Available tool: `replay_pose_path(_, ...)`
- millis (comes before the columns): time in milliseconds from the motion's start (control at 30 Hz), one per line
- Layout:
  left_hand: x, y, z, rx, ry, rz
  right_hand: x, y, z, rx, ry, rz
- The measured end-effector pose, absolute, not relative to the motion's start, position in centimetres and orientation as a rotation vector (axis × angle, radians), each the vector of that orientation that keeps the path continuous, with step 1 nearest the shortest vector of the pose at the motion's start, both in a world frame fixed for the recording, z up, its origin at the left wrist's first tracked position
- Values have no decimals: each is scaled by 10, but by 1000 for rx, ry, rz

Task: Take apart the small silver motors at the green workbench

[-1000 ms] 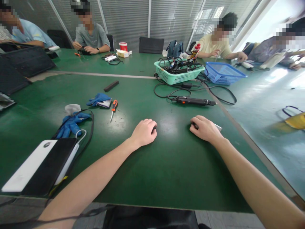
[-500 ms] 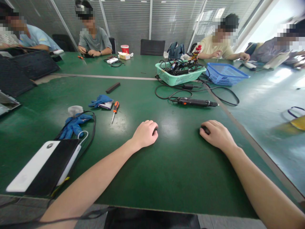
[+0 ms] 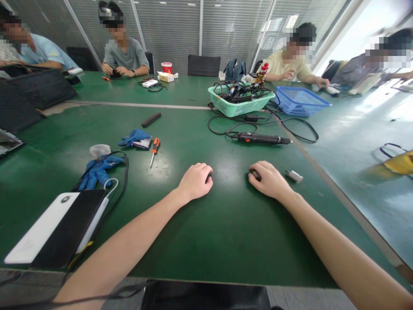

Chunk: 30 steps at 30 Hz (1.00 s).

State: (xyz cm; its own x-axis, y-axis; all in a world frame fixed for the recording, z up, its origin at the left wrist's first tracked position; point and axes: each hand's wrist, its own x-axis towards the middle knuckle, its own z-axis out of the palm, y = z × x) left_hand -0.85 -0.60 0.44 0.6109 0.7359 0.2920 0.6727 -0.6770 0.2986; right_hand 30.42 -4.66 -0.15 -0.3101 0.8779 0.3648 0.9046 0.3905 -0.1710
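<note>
My left hand (image 3: 196,180) rests palm down on the green table (image 3: 226,241), fingers curled over a small black object (image 3: 209,176) that is mostly hidden. To its right, my right hand (image 3: 269,178) lies in a similar way, closed over a small dark rounded object (image 3: 256,174); only one end of it shows at the thumb side, so I cannot tell its kind. A small silver metal piece (image 3: 294,175) lies on the table just right of my right hand, apart from it.
An electric screwdriver (image 3: 263,138) with a coiled cable lies ahead, before a green basket (image 3: 238,107) and a blue basket (image 3: 301,103). Leftward are an orange screwdriver (image 3: 155,148), blue gloves (image 3: 97,172) and a black-and-white phone-shaped slab (image 3: 54,228). Several people sit around the table.
My right hand slid right over the silver piece, then back left with the dark object, leaving the piece uncovered. My left hand has stayed in place.
</note>
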Motion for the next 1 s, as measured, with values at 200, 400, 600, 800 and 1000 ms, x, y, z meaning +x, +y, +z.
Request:
replay_pose_path(200,-7,-7,5,2687,1194,569,205,-26,0,-1319,-2324,-32)
replay_pose_path(400,-6,-10,9,2620,1248,636,195,-31,11,-1227,-2237,219)
replay_pose_path(600,-9,-12,9,2657,1137,632,292,-60,8,-1897,-1835,-302)
replay_pose_path(800,-10,-8,6,2674,1128,592,335,-63,-11,-2404,-1765,-162)
replay_pose_path(1000,-7,-9,6,2661,1253,585,260,-68,11,-1603,-2336,142)
